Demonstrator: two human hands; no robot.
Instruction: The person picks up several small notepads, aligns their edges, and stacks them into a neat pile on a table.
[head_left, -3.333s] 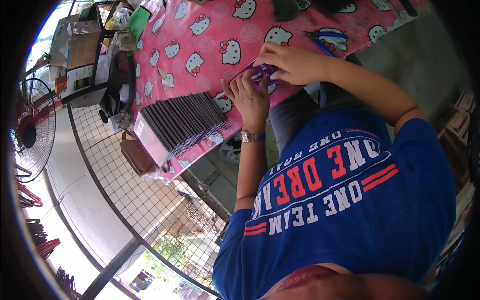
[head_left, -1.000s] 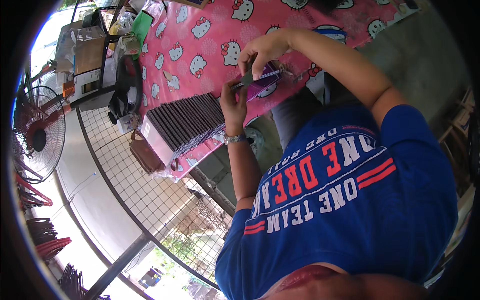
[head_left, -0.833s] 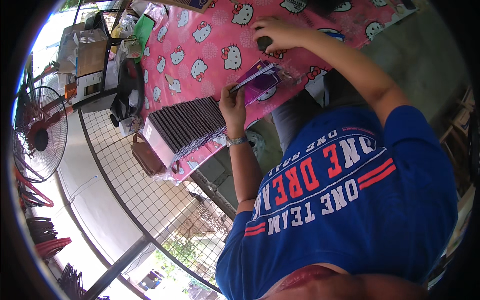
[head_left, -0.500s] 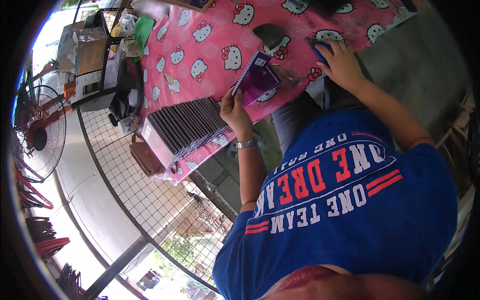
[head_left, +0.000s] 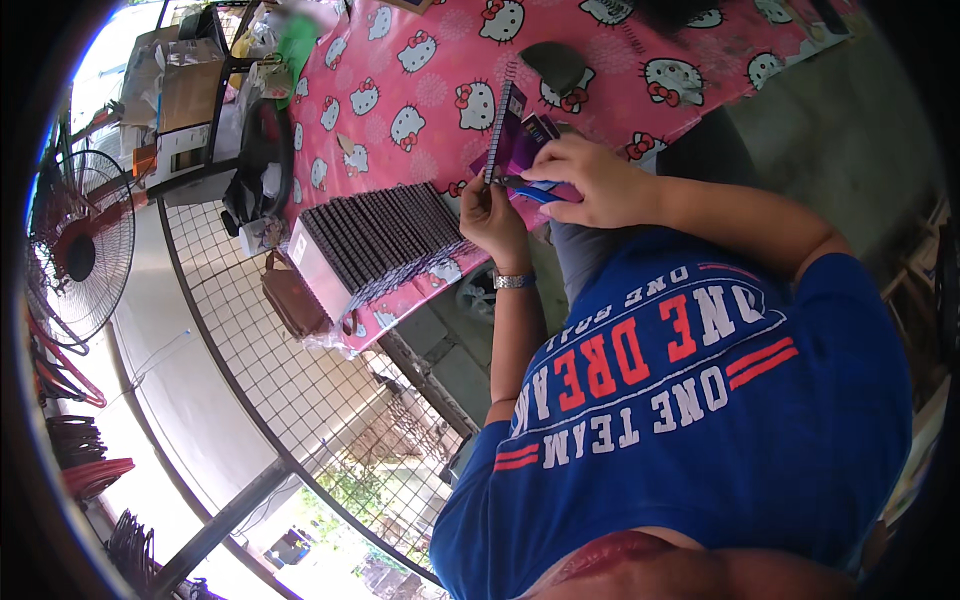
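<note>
My left hand [head_left: 490,222] pinches the near end of a purple spiral-bound notebook [head_left: 522,150], tilted up with its wire binding [head_left: 503,122] on the left side. A bit of coil sticks out past the binding's far end. In my right hand [head_left: 600,182] is a blue-handled cutting plier [head_left: 540,193]; its dark jaws meet the binding's near end beside my left fingertips. Whether the jaws are around the wire cannot be made out. Left of my left hand stands a long row of spiral notebooks [head_left: 375,245], bindings up.
A pink patterned cloth covers the table [head_left: 430,90]. On it lie a dark oval piece [head_left: 553,67] and a blurred dark heap [head_left: 675,12] at the far edge. A black bag [head_left: 258,185], cardboard boxes [head_left: 190,85] and a standing fan [head_left: 85,250] are at the left.
My right hand has picked up the blue-handled plier from the table and brought it left to the notebook's near end. The notebook has turned more upright in my left hand.
</note>
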